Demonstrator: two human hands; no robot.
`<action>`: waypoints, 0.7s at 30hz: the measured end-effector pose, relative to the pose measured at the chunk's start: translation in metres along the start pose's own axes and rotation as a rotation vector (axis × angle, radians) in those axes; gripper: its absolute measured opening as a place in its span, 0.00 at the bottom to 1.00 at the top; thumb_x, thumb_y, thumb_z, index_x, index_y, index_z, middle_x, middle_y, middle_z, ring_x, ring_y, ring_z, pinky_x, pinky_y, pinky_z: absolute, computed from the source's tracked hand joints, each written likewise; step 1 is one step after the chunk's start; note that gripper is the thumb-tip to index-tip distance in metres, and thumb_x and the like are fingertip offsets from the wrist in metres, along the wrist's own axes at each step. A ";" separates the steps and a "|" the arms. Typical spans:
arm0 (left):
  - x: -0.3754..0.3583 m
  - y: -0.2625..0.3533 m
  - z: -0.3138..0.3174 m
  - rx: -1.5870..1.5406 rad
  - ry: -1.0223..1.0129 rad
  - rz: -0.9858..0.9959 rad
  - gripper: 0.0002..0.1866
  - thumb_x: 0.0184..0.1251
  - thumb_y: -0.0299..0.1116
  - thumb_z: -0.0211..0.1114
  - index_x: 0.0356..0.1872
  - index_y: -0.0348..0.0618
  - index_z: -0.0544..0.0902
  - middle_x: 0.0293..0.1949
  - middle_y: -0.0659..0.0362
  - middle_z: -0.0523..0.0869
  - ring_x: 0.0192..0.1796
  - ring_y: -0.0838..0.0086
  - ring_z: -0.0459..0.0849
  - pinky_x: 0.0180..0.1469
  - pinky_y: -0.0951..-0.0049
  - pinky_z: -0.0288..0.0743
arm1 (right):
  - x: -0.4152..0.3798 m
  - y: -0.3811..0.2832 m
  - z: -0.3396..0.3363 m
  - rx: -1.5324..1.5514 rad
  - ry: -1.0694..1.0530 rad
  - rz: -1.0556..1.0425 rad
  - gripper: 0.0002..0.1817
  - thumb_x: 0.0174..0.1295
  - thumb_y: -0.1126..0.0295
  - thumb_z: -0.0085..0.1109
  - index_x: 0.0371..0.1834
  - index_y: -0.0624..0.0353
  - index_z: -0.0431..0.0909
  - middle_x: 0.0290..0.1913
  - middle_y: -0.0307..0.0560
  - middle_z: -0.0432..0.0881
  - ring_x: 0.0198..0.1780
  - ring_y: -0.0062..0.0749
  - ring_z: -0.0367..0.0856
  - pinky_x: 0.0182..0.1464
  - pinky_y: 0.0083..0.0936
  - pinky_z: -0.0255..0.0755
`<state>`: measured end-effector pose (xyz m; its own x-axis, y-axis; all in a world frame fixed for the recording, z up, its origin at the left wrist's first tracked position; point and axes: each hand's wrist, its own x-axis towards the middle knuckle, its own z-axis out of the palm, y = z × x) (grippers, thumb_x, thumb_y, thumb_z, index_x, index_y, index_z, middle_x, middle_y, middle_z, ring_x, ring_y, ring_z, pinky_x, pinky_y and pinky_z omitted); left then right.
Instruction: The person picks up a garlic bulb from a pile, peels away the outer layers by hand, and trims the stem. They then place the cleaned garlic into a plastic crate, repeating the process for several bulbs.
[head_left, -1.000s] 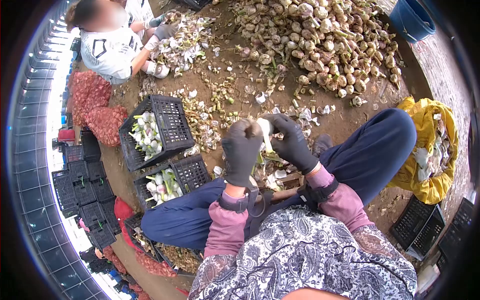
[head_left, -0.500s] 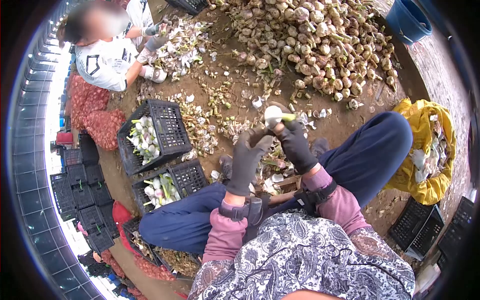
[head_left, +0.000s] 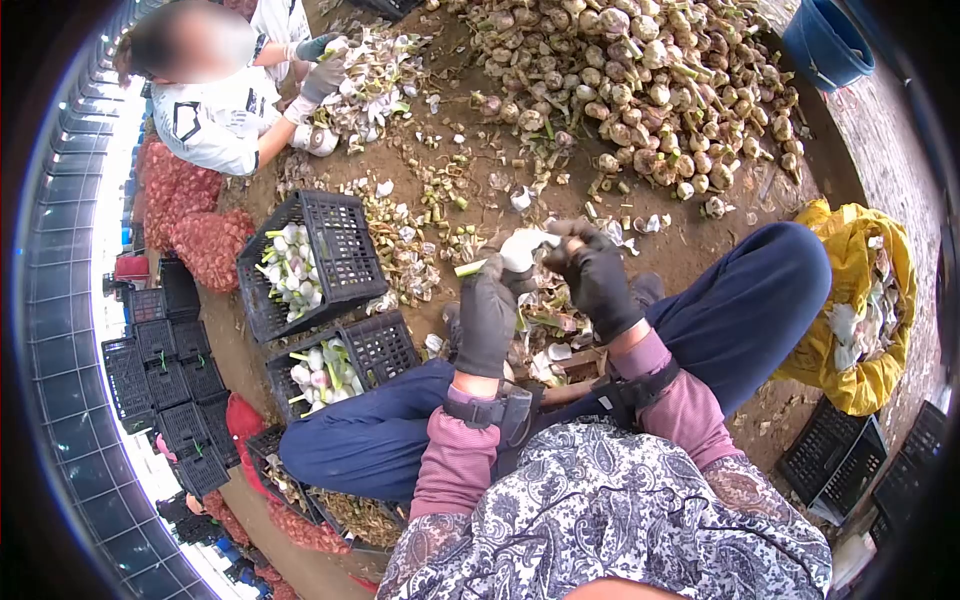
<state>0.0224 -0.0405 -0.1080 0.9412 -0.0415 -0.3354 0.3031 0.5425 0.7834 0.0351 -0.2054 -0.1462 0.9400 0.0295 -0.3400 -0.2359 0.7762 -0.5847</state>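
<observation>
A white garlic bulb (head_left: 519, 251) is held up between my gloved hands, its cut green stem (head_left: 469, 268) pointing left. My left hand (head_left: 488, 318) wears a dark glove and is closed around the bulb's stem side. On the other side, my right hand (head_left: 595, 282), gloved too, has its fingers pinched at a pale strip (head_left: 547, 238) that looks like garlic skin against the bulb. The right fingertips are partly hidden. Below the hands, loose skins and stem scraps (head_left: 550, 362) lie between my legs.
A large heap of garlic (head_left: 640, 85) lies ahead. Black crates (head_left: 345, 245) with trimmed bulbs (head_left: 290, 272) stand at left. A yellow sack (head_left: 862, 385) is at right, a blue bucket (head_left: 825, 45) beyond it. A gloved co-worker (head_left: 215, 125) sits at upper left beside garlic and skins.
The bulb has passed from my right hand to my left and turned, so its stem points left instead of right. My right fingers have moved to its other end.
</observation>
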 end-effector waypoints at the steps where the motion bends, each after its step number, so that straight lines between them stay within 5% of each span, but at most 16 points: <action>1: 0.001 -0.002 -0.003 -0.043 -0.010 0.018 0.20 0.83 0.37 0.51 0.64 0.33 0.77 0.49 0.53 0.87 0.44 0.71 0.89 0.44 0.70 0.87 | 0.004 0.000 -0.007 0.134 0.046 0.002 0.12 0.71 0.77 0.54 0.53 0.64 0.83 0.43 0.40 0.86 0.39 0.23 0.82 0.47 0.24 0.80; 5: 0.004 0.001 -0.022 0.071 -0.009 0.035 0.20 0.82 0.37 0.51 0.63 0.31 0.76 0.50 0.53 0.86 0.46 0.70 0.88 0.46 0.70 0.86 | -0.001 -0.009 -0.007 -0.365 0.097 -0.097 0.10 0.72 0.75 0.55 0.48 0.62 0.86 0.43 0.41 0.87 0.43 0.25 0.85 0.51 0.23 0.79; 10: 0.015 0.011 -0.040 0.020 0.122 0.032 0.19 0.80 0.35 0.55 0.62 0.32 0.75 0.54 0.49 0.84 0.53 0.63 0.86 0.51 0.68 0.87 | -0.009 -0.009 0.008 -0.826 -0.323 -0.057 0.11 0.65 0.74 0.60 0.47 0.63 0.87 0.47 0.44 0.89 0.50 0.28 0.84 0.56 0.28 0.77; 11: 0.020 0.021 -0.053 -0.037 0.156 0.042 0.20 0.79 0.36 0.56 0.62 0.32 0.74 0.56 0.48 0.84 0.56 0.61 0.86 0.53 0.67 0.88 | -0.007 -0.006 0.002 -0.802 -0.238 -0.097 0.11 0.65 0.74 0.60 0.47 0.63 0.87 0.47 0.44 0.89 0.50 0.28 0.84 0.56 0.28 0.77; 13: 0.018 0.070 -0.067 -0.246 0.266 0.380 0.21 0.79 0.38 0.57 0.61 0.30 0.75 0.58 0.45 0.83 0.60 0.59 0.84 0.60 0.65 0.85 | -0.001 0.008 -0.011 -0.747 -0.069 -0.174 0.11 0.66 0.72 0.61 0.47 0.62 0.87 0.47 0.44 0.89 0.50 0.27 0.84 0.56 0.29 0.77; 15: 0.025 0.122 -0.079 -0.559 0.115 0.570 0.24 0.78 0.40 0.60 0.61 0.28 0.73 0.59 0.43 0.82 0.62 0.57 0.82 0.66 0.64 0.82 | 0.000 0.002 -0.002 -0.571 0.000 -0.046 0.12 0.66 0.71 0.60 0.48 0.61 0.87 0.45 0.44 0.89 0.49 0.26 0.84 0.56 0.27 0.76; 17: 0.036 0.136 -0.080 -0.532 0.185 0.556 0.26 0.77 0.42 0.62 0.62 0.27 0.72 0.60 0.42 0.81 0.64 0.56 0.81 0.68 0.63 0.81 | 0.004 0.011 -0.001 -0.569 -0.009 -0.077 0.12 0.66 0.71 0.58 0.49 0.60 0.86 0.45 0.44 0.89 0.49 0.25 0.85 0.56 0.26 0.76; 18: 0.050 0.129 -0.071 -0.478 0.203 0.494 0.26 0.77 0.42 0.61 0.63 0.28 0.72 0.60 0.42 0.81 0.63 0.58 0.81 0.68 0.64 0.80 | 0.003 0.010 0.001 -0.608 -0.029 -0.032 0.13 0.67 0.73 0.55 0.49 0.61 0.86 0.46 0.43 0.89 0.49 0.25 0.85 0.57 0.25 0.76; 21: 0.102 0.081 -0.023 0.361 0.252 0.136 0.14 0.77 0.29 0.60 0.59 0.36 0.80 0.54 0.54 0.82 0.56 0.70 0.83 0.56 0.74 0.83 | 0.005 0.006 0.010 -0.509 -0.027 -0.072 0.15 0.66 0.74 0.53 0.53 0.63 0.84 0.50 0.44 0.88 0.52 0.25 0.84 0.60 0.25 0.75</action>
<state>0.1391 0.0190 -0.0908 0.9238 0.2396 -0.2987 0.2541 0.1999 0.9463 0.0403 -0.1944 -0.1442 0.9626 0.0091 -0.2708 -0.2546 0.3721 -0.8926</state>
